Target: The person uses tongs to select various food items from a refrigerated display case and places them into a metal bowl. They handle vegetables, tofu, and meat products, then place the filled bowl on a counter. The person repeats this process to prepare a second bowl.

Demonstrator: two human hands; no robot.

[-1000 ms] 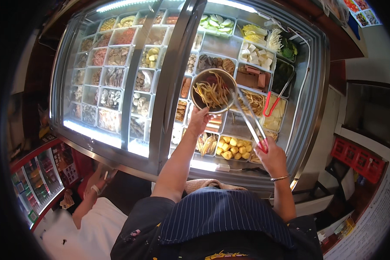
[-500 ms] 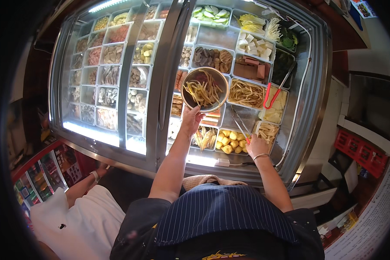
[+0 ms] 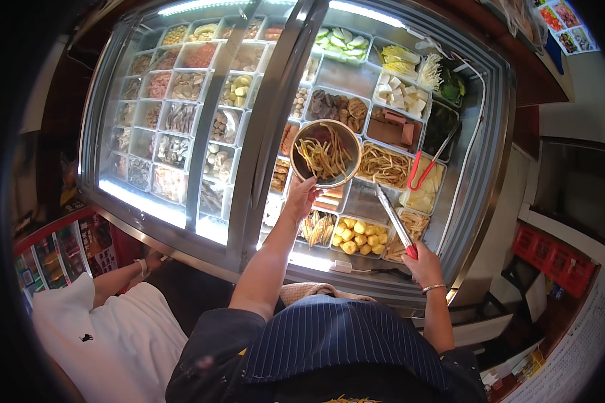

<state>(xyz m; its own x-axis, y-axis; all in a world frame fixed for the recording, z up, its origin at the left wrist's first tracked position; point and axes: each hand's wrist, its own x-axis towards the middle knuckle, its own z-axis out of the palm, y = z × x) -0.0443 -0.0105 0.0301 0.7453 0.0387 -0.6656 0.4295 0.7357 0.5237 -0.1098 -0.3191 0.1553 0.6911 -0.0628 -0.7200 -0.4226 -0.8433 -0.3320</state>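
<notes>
My left hand point(image 3: 302, 198) grips the near rim of a round metal bowl point(image 3: 358, 160), held above the food trays of an open display fridge. Long brownish strips point(image 3: 323, 156) lie inside the bowl. My right hand point(image 3: 425, 269) is closed around the red handle of metal tongs point(image 3: 396, 223), whose tips point up and left toward the bowl, apart from it, with no food visible between them. Beside the bowl is a tray of similar brown strips point(image 3: 387, 164). Yellow round pieces point(image 3: 359, 236) fill a tray left of the tongs; paler strips point(image 3: 413, 225) lie under them.
A second pair of red-handled tongs point(image 3: 420, 176) rests across trays at right. Sliding glass point(image 3: 175, 114) with a metal frame covers the left trays. White tofu cubes point(image 3: 402, 94) and green slices point(image 3: 341, 43) sit farther back. Another person in a white shirt point(image 3: 114, 329) stands at my left.
My right hand with the tongs has drawn back toward me and to the right, and the tongs' tips have moved away from the bowl. My left hand keeps holding the bowl.
</notes>
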